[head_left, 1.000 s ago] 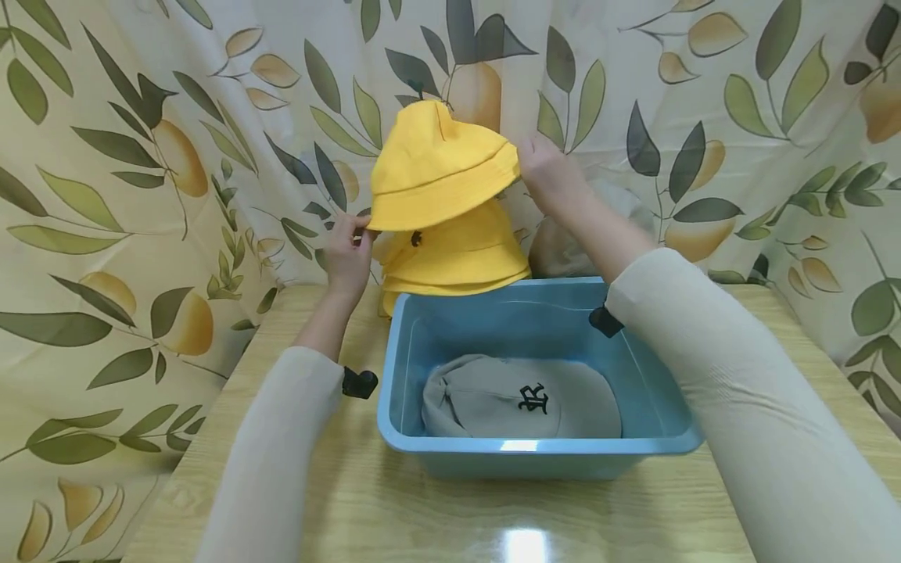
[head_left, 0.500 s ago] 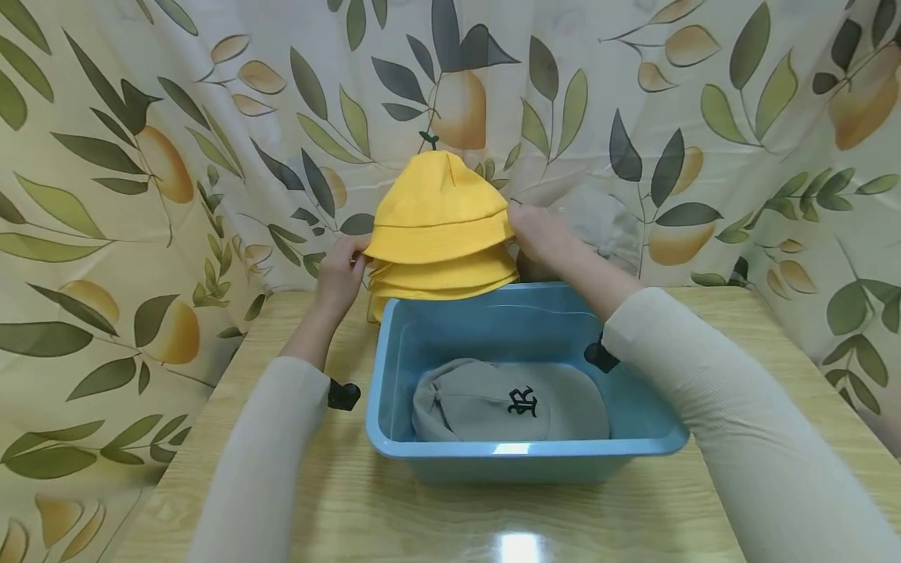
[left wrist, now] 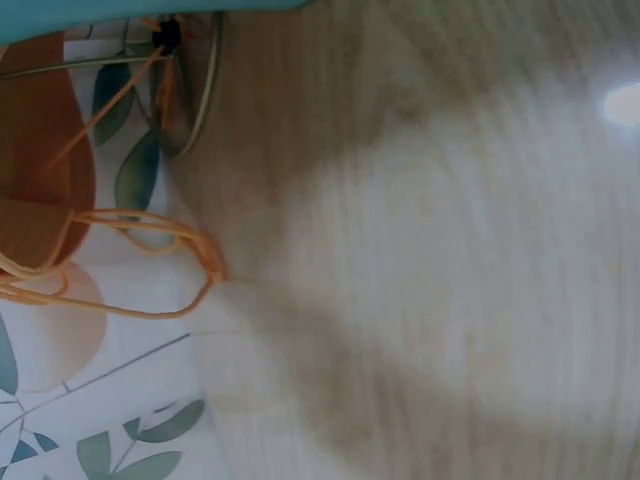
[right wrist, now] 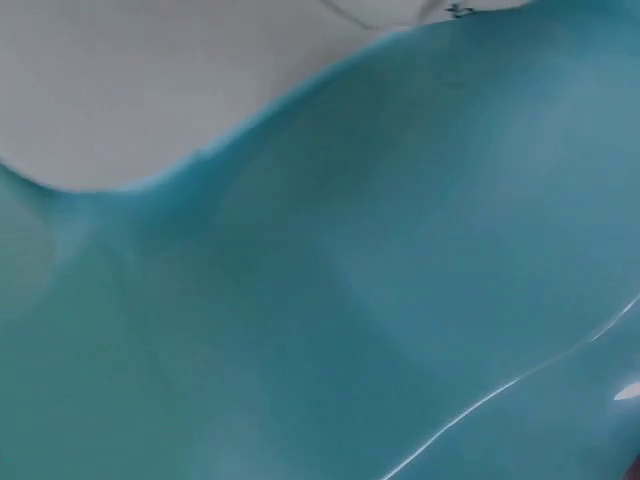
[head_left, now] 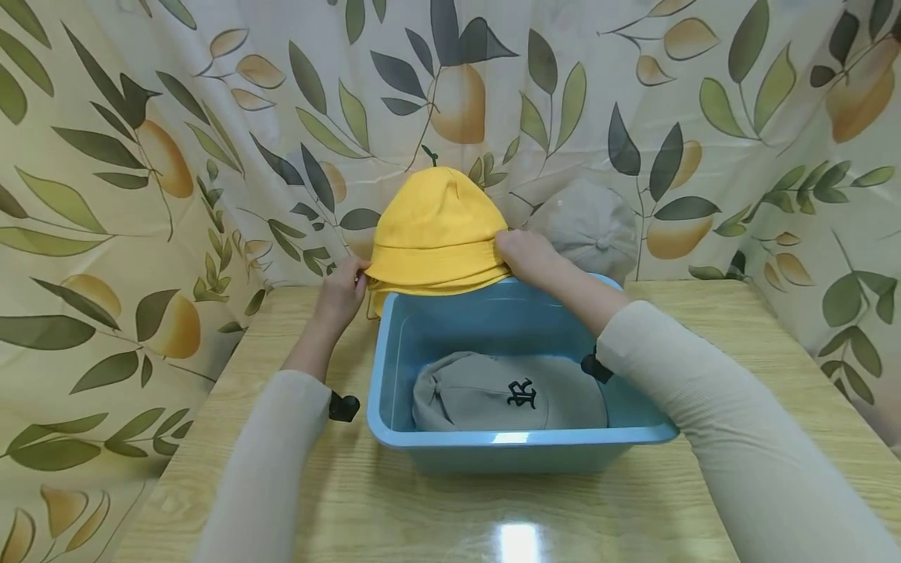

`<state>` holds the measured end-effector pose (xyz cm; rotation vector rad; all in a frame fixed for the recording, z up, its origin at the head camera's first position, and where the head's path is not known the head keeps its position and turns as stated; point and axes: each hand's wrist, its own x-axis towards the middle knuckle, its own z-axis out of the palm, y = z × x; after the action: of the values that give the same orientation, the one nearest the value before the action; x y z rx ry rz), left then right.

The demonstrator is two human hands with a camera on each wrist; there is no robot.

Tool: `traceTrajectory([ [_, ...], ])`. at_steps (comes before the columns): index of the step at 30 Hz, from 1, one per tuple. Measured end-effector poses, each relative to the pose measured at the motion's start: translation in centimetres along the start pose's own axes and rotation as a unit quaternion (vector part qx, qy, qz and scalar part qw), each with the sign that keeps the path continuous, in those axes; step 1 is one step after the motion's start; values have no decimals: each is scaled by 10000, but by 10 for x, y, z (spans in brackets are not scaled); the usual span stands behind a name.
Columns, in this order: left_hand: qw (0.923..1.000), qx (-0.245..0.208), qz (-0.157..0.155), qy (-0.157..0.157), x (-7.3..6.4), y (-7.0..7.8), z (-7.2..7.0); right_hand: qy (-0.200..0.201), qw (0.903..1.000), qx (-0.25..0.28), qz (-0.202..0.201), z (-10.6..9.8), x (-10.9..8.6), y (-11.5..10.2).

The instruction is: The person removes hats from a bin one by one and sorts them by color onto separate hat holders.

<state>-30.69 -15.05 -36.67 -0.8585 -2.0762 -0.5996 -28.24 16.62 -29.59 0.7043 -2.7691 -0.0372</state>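
A yellow bucket hat (head_left: 438,223) with a small green sprout on its crown sits on top of a stack of yellow hats behind the blue bin. My left hand (head_left: 342,293) pinches its brim at the left edge. On the right side, my right hand (head_left: 529,256) grips the brim, its fingertips partly hidden. Lower brims (head_left: 450,288) show just beneath the top one. In the left wrist view, looped orange cords (left wrist: 205,255) hang beside an orange-looking hat edge (left wrist: 80,150); the left hand itself is out of that view.
The blue bin (head_left: 524,439) stands on the wooden table (head_left: 338,500), in front of the hats. Inside lies a grey cap (head_left: 479,391) with a black letter. Another grey cap (head_left: 587,223) rests behind the bin at the right. A leaf-and-fruit patterned curtain (head_left: 296,117) hangs behind.
Both hands have lowered the top yellow hat from above the stack down onto it. The gap between its brim and the hats below has closed. The camera view shifted slightly.
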Motion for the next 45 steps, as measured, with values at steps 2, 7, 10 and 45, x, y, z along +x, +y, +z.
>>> traceTrajectory([
  [2, 9999, 2, -7, -101, -4, 0, 1, -70, 9999, -36, 122, 2, -1, -1],
  [7, 9993, -184, -211, -235, -8, 4, 0, -446, 9979, -17, 479, 0, 2, -4],
  [10, 9976, -313, -525, -325, -5, 7, -5, -535, 9971, -51, 543, -2, 3, -4],
  [45, 9668, -1371, -719, -2033, -29, 102, -109, -577, 9905, 923, -845, -86, -47, -31],
])
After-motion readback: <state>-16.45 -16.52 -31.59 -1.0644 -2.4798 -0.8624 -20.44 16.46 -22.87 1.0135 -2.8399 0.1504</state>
